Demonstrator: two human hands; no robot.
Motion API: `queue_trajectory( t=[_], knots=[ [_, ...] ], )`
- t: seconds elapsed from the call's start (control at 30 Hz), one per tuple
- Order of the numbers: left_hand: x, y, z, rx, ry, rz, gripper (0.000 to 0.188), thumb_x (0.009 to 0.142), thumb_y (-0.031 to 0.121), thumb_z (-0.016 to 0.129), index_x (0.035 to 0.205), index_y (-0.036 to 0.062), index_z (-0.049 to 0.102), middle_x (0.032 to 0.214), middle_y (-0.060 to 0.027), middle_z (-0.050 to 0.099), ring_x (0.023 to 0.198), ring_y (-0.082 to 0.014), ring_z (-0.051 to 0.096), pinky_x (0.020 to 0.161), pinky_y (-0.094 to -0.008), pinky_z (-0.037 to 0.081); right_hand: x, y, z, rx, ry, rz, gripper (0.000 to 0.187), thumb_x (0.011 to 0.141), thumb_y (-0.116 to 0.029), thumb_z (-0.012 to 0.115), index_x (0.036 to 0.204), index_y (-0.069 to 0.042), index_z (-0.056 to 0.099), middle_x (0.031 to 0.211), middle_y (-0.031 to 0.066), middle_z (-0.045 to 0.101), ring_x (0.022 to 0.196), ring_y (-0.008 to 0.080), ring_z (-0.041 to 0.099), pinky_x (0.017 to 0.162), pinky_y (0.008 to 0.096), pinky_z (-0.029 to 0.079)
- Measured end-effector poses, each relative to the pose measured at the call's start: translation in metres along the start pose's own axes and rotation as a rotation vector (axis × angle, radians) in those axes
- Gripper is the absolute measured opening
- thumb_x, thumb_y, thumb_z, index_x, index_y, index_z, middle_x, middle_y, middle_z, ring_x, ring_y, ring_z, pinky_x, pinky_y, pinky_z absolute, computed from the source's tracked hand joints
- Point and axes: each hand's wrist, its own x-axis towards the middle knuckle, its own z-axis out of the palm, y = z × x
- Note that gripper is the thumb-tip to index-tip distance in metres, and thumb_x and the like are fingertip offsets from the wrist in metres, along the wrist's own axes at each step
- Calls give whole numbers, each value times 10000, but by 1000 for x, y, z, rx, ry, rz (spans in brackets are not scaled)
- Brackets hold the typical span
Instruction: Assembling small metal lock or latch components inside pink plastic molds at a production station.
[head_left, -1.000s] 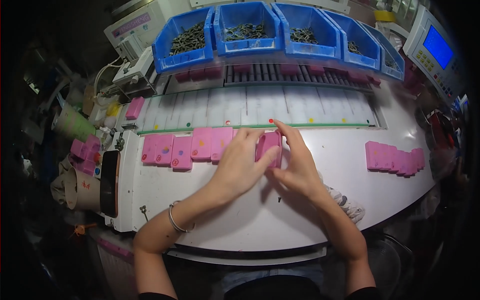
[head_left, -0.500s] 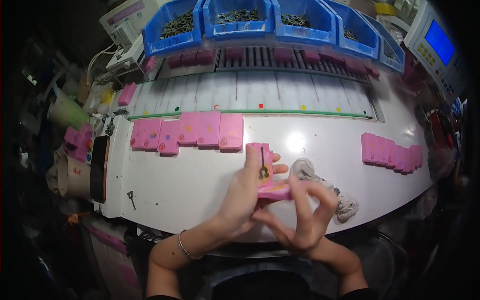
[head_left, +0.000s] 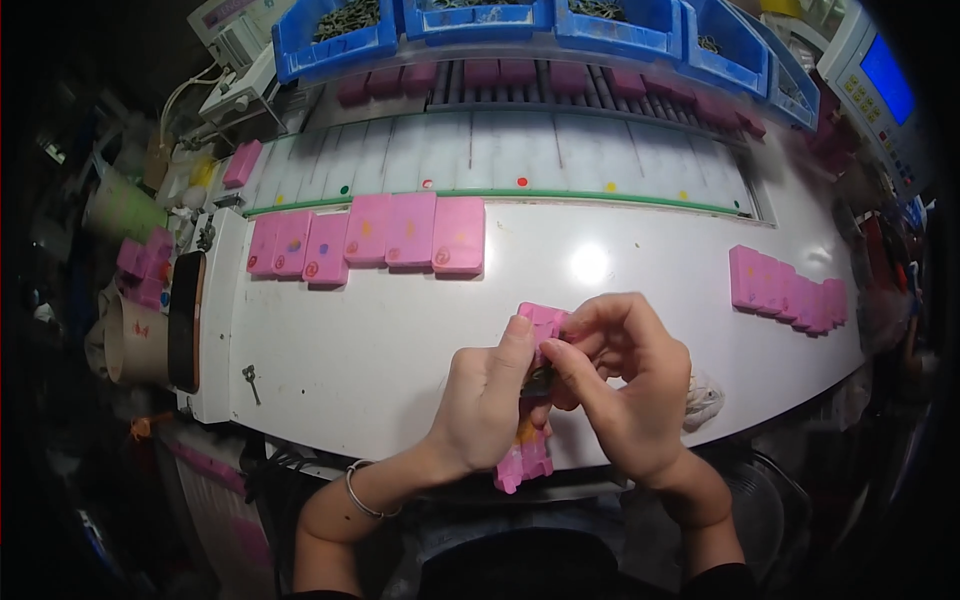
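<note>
My left hand [head_left: 487,392] grips a pink rubber mould [head_left: 541,316] over the front of the table, thumb along its side. A pink flap with a yellow patch [head_left: 527,458] hangs below that hand, folded away from the upper part. My right hand [head_left: 632,385] has its thumb and fingers closed together at the mould's face. Part of a dark metal piece [head_left: 538,378] shows between the hands; the fingers cover the rest. What the right fingertips pinch is hidden. Left of the hands, a small dark key-shaped piece [head_left: 252,383] lies on the white table [head_left: 350,360].
Pink blocks [head_left: 366,232] stand in a row at left, more pink blocks [head_left: 785,290] at right. Behind lies a glass-topped strip [head_left: 500,150] with a green edge. Blue bins [head_left: 477,22] hold metal pieces. A phone [head_left: 187,320] and a white crumpled lump [head_left: 704,400] flank the hands.
My right hand has moved up and in from the mould's lower flap to its upper face. The flap now hangs lower, and the key-shaped piece in the mould is mostly covered. The view has shifted slightly.
</note>
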Motion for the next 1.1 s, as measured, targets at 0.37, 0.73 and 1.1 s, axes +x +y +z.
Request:
queue_trajectory(
  t=[0.37, 0.73, 1.1],
  knots=[
    [-1, -11, -36, -303, 55, -177, 673, 947, 492, 273, 957, -104, 586, 714, -103, 600, 544, -142, 561, 552, -256, 493, -26, 29, -18, 496, 27, -25, 89, 861, 71, 482, 936, 92, 525, 823, 152, 551, 665, 199, 635, 479, 210, 489],
    [-32, 0, -13, 38, -16, 110, 126, 786, 15, 622, 902, -30, 636, 820, -85, 615, 757, -111, 580, 689, -227, 448, -38, 32, -15, 338, 64, -143, 102, 812, 141, 490, 903, 120, 530, 807, 194, 558, 659, 204, 633, 511, 213, 528],
    [-34, -2, -4, 56, 6, 78, 100, 788, 3, 616, 880, -25, 641, 827, -92, 627, 755, -119, 594, 689, -233, 459, -45, 40, -14, 361, 65, -130, 111, 831, 121, 474, 934, 117, 513, 837, 198, 546, 672, 203, 627, 521, 219, 531]
  ],
)
